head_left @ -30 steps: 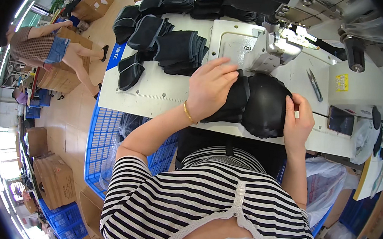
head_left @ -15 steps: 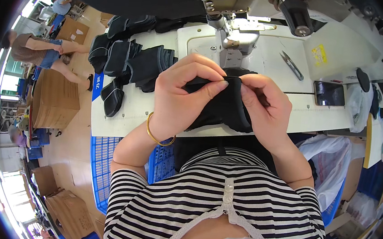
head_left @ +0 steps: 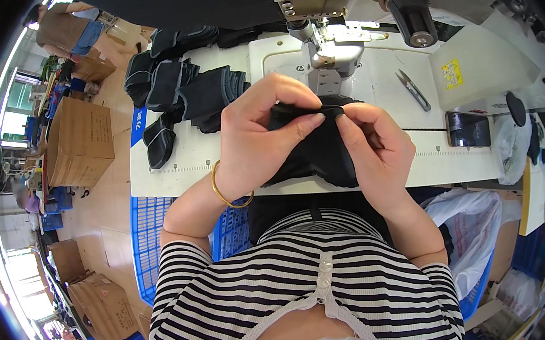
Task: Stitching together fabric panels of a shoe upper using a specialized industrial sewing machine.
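Note:
Between my two hands hangs a piece of black fabric point(head_left: 316, 153), its upper edge pinched near the middle. My left hand point(head_left: 264, 130) grips that edge between thumb and forefinger. Just to its right, my right hand point(head_left: 378, 150) pinches the same edge, its other fingers curled in. The fabric's lower part hangs over the front edge of the white sewing table point(head_left: 187, 179). Right behind it stands the sewing machine's metal arm end point(head_left: 330, 62), apart from my fingers.
Bundles of black fabric pieces point(head_left: 211, 93) lie on the table's left. Thread snips point(head_left: 413, 90) and a phone point(head_left: 468, 130) rest on the right. Blue baskets point(head_left: 150, 237) stand below, one with a white plastic bag point(head_left: 468, 232). Far left, a person point(head_left: 70, 32) is beside cardboard boxes point(head_left: 80, 143).
Both hands keep their pinch on the black fabric, whose right fold has opened out flatter. The person at far left has moved farther away, toward the top of the view.

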Action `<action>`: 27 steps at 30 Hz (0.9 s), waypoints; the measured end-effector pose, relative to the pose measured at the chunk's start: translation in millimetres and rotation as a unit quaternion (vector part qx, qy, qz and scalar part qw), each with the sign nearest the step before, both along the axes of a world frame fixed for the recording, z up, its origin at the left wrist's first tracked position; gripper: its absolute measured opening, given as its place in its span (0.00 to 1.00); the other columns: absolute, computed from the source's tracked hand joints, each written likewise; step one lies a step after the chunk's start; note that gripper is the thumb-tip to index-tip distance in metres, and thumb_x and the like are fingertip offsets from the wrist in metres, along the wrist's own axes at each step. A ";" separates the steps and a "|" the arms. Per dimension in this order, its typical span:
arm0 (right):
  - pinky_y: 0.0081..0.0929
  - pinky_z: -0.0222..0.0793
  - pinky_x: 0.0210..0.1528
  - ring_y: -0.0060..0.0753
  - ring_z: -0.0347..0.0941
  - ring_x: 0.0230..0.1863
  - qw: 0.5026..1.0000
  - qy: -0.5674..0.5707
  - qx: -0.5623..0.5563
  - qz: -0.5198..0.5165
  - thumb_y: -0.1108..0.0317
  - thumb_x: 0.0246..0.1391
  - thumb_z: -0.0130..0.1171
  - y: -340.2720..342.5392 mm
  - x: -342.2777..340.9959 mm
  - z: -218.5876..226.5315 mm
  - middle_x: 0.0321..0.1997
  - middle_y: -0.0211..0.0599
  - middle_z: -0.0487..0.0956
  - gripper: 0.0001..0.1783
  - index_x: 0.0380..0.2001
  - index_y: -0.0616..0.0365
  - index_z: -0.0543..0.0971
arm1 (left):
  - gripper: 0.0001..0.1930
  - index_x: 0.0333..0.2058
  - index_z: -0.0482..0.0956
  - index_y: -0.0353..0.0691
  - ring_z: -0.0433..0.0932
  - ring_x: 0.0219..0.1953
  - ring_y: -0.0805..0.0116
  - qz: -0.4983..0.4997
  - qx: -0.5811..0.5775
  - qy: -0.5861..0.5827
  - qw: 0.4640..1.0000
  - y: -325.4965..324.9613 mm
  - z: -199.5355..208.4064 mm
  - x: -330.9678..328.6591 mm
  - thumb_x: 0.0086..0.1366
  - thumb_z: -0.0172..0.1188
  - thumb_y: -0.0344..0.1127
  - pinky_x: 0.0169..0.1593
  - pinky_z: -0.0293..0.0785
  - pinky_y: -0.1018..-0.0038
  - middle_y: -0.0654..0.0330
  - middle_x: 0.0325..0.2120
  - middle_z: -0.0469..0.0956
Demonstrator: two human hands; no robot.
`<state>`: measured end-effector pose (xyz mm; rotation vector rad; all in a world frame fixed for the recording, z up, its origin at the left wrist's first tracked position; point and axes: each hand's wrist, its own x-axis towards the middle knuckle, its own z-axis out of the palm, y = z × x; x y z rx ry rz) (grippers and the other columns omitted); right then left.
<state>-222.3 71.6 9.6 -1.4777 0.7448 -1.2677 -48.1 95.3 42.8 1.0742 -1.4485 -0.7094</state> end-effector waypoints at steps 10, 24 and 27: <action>0.16 0.69 0.30 0.16 0.75 0.27 0.999 0.026 -0.022 -0.032 0.76 0.58 0.61 -0.1 1.1 2.5 0.28 0.31 0.81 0.04 0.37 0.64 0.80 | 0.06 0.34 0.84 0.35 0.77 0.33 0.80 -0.028 0.061 -0.041 0.997 -6.3 -0.9 4.9 0.57 0.69 0.26 0.40 0.72 0.82 0.66 0.28 0.81; 0.17 0.69 0.28 0.19 0.76 0.25 0.992 0.093 -0.070 -0.040 0.73 0.58 0.62 -1.5 -9.8 -3.9 0.27 0.34 0.81 0.07 0.38 0.64 0.80 | 0.05 0.34 0.84 0.32 0.76 0.32 0.81 0.016 0.062 0.118 0.991 -16.9 -2.4 13.6 0.57 0.67 0.20 0.39 0.72 0.85 0.64 0.30 0.81; 0.17 0.67 0.25 0.18 0.75 0.23 0.992 0.107 -0.054 -0.027 0.73 0.58 0.62 1.2 -13.9 -4.1 0.24 0.35 0.80 0.07 0.38 0.64 0.80 | 0.06 0.35 0.84 0.32 0.77 0.33 0.80 0.025 0.058 0.152 0.986 -19.4 -6.7 16.1 0.58 0.68 0.21 0.40 0.73 0.85 0.64 0.30 0.82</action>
